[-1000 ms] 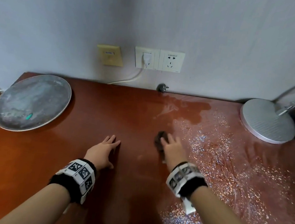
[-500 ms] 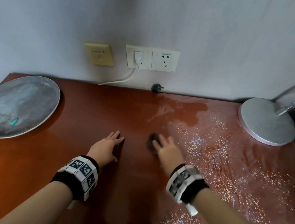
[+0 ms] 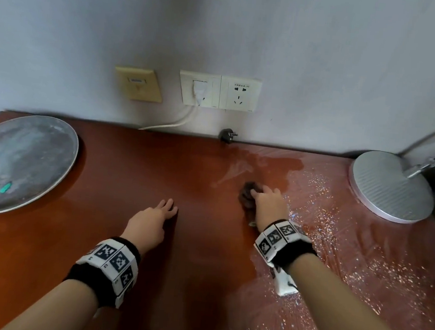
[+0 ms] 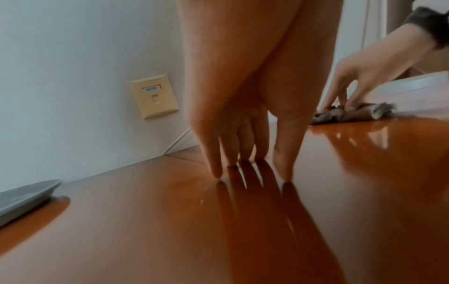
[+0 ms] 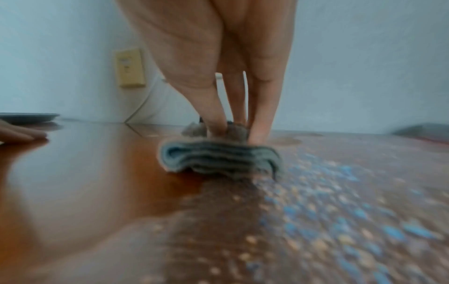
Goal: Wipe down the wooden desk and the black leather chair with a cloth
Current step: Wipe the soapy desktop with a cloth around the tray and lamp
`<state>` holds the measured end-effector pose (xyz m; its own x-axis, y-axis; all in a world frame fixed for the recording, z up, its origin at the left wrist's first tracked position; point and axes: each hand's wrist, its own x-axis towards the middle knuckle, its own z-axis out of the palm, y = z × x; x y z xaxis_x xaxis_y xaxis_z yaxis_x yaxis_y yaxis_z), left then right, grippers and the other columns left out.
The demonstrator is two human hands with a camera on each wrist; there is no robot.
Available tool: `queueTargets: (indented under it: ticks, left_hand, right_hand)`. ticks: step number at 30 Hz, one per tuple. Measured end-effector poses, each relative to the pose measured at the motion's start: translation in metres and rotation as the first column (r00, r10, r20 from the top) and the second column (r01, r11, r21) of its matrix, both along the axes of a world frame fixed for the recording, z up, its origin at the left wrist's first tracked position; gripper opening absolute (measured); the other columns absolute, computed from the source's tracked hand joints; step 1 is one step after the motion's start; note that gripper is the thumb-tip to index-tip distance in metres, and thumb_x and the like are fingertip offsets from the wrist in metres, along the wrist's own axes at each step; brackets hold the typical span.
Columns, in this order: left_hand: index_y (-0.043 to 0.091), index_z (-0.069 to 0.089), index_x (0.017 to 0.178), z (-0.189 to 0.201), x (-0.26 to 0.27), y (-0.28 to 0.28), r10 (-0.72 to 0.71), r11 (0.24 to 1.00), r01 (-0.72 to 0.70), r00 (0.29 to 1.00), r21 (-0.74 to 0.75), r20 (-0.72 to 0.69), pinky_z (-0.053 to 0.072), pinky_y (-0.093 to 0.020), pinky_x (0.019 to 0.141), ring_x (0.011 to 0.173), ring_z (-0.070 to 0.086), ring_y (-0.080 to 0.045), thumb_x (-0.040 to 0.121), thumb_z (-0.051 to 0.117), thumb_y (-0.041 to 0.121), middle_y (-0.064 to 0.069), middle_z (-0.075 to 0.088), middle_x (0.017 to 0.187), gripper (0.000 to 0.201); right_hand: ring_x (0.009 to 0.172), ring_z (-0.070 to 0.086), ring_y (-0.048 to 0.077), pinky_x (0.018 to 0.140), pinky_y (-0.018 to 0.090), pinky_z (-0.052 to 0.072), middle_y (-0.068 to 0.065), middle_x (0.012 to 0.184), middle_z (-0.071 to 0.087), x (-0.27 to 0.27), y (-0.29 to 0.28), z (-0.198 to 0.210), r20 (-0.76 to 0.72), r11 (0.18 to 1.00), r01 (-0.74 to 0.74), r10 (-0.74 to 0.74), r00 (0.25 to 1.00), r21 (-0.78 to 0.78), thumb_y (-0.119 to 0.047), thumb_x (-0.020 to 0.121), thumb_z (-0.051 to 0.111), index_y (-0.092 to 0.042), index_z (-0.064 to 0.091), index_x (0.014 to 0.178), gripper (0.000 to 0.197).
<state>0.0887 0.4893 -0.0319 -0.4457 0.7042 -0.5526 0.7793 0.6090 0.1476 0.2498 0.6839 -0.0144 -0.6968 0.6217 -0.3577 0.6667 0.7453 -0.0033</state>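
The red-brown wooden desk (image 3: 100, 233) fills the lower view. A folded grey cloth (image 3: 246, 193) lies on it a little right of centre. My right hand (image 3: 268, 203) presses the cloth down with straight fingers; the right wrist view shows the fingertips on the cloth (image 5: 218, 157). My left hand (image 3: 151, 222) rests on the bare desk to the left of the cloth. Its straight fingertips (image 4: 216, 169) touch the wood and hold nothing. The cloth (image 4: 352, 113) shows under the right hand (image 4: 364, 63) in the left wrist view. No chair is in view.
A round metal tray (image 3: 14, 163) sits at the desk's left end and a round silver lamp base (image 3: 390, 188) at the back right. Wall sockets (image 3: 217, 91), a white cable and a loose black plug (image 3: 227, 135) line the back edge. The right half (image 3: 361, 256) is speckled and wet-streaked.
My right hand has pushed the cloth away from me, toward the wall and slightly right. The left hand has stayed put on the desk.
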Motion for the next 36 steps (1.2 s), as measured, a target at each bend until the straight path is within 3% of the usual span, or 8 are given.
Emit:
queueTargets:
  ticks: [8, 12, 17, 21, 25, 30, 33, 36]
  left_hand:
    - [0.021, 0.012, 0.152, 0.007, -0.012, 0.043, -0.110, 0.993, 0.109, 0.993, -0.053, -0.031, 0.026, -0.035, 0.114, 0.146, 0.012, -0.021, 0.083, 0.069, 0.035, -0.002, 0.003, 0.160, 0.091]
    - [0.021, 0.003, 0.152, 0.004, -0.019, 0.055, -0.091, 0.995, 0.091, 0.996, -0.037, 0.016, 0.020, -0.036, 0.116, 0.147, -0.002, -0.019, 0.074, 0.079, 0.030, -0.001, -0.009, 0.159, 0.110]
    - [0.023, 0.002, 0.152, -0.005, -0.021, 0.062, -0.038, 0.999, 0.036, 0.997, 0.030, 0.072, 0.018, -0.037, 0.118, 0.146, -0.007, -0.018, 0.068, 0.082, 0.035, 0.001, -0.012, 0.159, 0.116]
    - [0.023, 0.002, 0.152, -0.013, -0.022, 0.073, -0.009, 0.995, 0.001, 0.997, 0.101, 0.082, 0.006, -0.037, 0.118, 0.146, -0.011, -0.019, 0.065, 0.082, 0.042, 0.000, -0.013, 0.158, 0.119]
    - [0.022, 0.001, 0.152, -0.018, -0.023, 0.087, 0.015, 0.990, -0.026, 0.997, 0.142, 0.078, 0.003, -0.037, 0.118, 0.146, -0.012, -0.020, 0.065, 0.081, 0.043, -0.002, -0.013, 0.158, 0.119]
    - [0.025, -0.002, 0.151, -0.022, -0.018, 0.089, 0.068, 0.977, -0.085, 0.993, 0.194, 0.093, -0.001, -0.035, 0.118, 0.145, -0.014, -0.016, 0.065, 0.079, 0.047, 0.002, -0.015, 0.158, 0.120]
    - [0.027, -0.002, 0.151, -0.024, -0.018, 0.086, 0.074, 0.970, -0.092, 0.993, 0.225, 0.090, -0.002, -0.034, 0.118, 0.145, -0.015, -0.015, 0.065, 0.078, 0.051, 0.003, -0.015, 0.158, 0.120]
    - [0.027, -0.002, 0.151, -0.025, -0.017, 0.085, 0.073, 0.964, -0.093, 0.994, 0.248, 0.086, -0.002, -0.034, 0.118, 0.145, -0.014, -0.015, 0.065, 0.076, 0.053, 0.003, -0.015, 0.158, 0.119]
  right_hand:
    - [0.078, 0.070, 0.018, 0.058, 0.027, 0.057, -0.009, 0.100, 0.072, 0.003, -0.102, -0.039, -0.145, 0.882, -0.471, 0.461, 0.875, -0.038, -0.023, 0.070, 0.032, -0.032, 0.076, 0.079, 0.046]
    - [0.080, 0.067, 0.016, 0.054, 0.016, 0.052, -0.009, 0.106, 0.070, -0.016, -0.042, -0.025, -0.148, 0.925, -0.377, 0.380, 0.913, 0.050, -0.021, 0.072, 0.035, -0.030, 0.075, 0.087, 0.044]
    - [0.119, 0.039, 0.028, 0.080, 0.033, 0.046, 0.004, 0.136, 0.042, -0.042, 0.031, -0.009, -0.077, 0.996, -0.066, 0.071, 0.995, 0.066, -0.008, 0.094, 0.045, -0.014, 0.043, 0.133, 0.040]
    - [0.124, 0.038, 0.032, 0.092, 0.036, 0.048, 0.011, 0.148, 0.030, -0.049, -0.001, -0.017, -0.095, 0.957, -0.285, 0.280, 0.955, -0.046, -0.001, 0.086, 0.053, -0.010, 0.039, 0.138, 0.055]
    - [0.075, 0.068, 0.018, 0.046, 0.019, 0.050, 0.002, 0.103, 0.072, -0.039, -0.022, -0.026, -0.074, 0.898, -0.436, 0.432, 0.899, -0.059, -0.017, 0.069, 0.033, -0.019, 0.077, 0.090, 0.049]
    - [0.128, 0.038, 0.030, 0.092, 0.033, 0.045, 0.011, 0.150, 0.029, -0.067, 0.047, -0.025, -0.061, 0.960, -0.247, 0.256, 0.965, 0.130, -0.005, 0.092, 0.022, -0.008, 0.037, 0.140, 0.050]
    - [0.128, 0.033, 0.030, 0.093, 0.034, 0.043, 0.008, 0.146, 0.033, -0.081, 0.073, -0.018, -0.100, 0.987, 0.068, -0.054, 0.994, 0.149, -0.004, 0.096, 0.037, -0.009, 0.038, 0.138, 0.042]
    - [0.132, 0.027, 0.034, 0.104, 0.038, 0.034, 0.014, 0.150, 0.025, -0.091, 0.038, -0.020, -0.040, 0.982, -0.177, 0.180, 0.983, 0.063, -0.007, 0.097, 0.035, -0.005, 0.029, 0.142, 0.046]
